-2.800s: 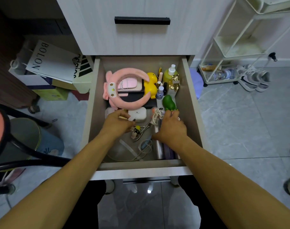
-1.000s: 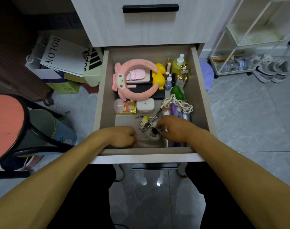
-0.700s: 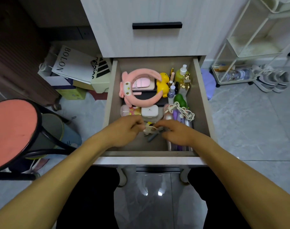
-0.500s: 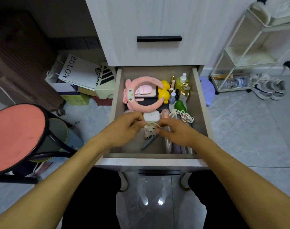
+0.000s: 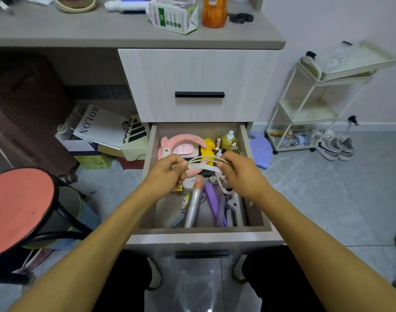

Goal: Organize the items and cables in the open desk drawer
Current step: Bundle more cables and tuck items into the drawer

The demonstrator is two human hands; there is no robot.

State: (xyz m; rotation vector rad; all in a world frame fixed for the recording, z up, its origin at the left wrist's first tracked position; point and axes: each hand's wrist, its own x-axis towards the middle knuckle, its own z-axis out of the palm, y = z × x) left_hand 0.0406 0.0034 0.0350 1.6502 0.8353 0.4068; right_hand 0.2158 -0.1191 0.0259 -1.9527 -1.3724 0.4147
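open drawer (image 5: 244, 140), lower of two in the desk, pulled out toward me. my left hand (image 5: 167, 171) and my right hand (image 5: 240, 171) are holding a white cable (image 5: 206, 159) above the drawer's middle, each hand pinching one end of a bundle of loops, so several strands are arching between my fingers. beneath them, a loose tangle of white cord (image 5: 221, 184) is lying near the drawer's right wall. along the front half, a silver tube with a pink cap (image 5: 193, 204) and a purple tube (image 5: 211, 200) are lying lengthwise, side by side. in the rear left corner a pink headband (image 5: 183, 138) is curving around a pink compact (image 5: 184, 149); a yellow duck toy (image 5: 209, 146) is standing beside it, and a green bottle with a white cap (image 5: 228, 139) is occupying the rear right corner. outside the drawer: a red stool (image 5: 16, 208) to my left, a white wire cart (image 5: 314, 104) to my right.
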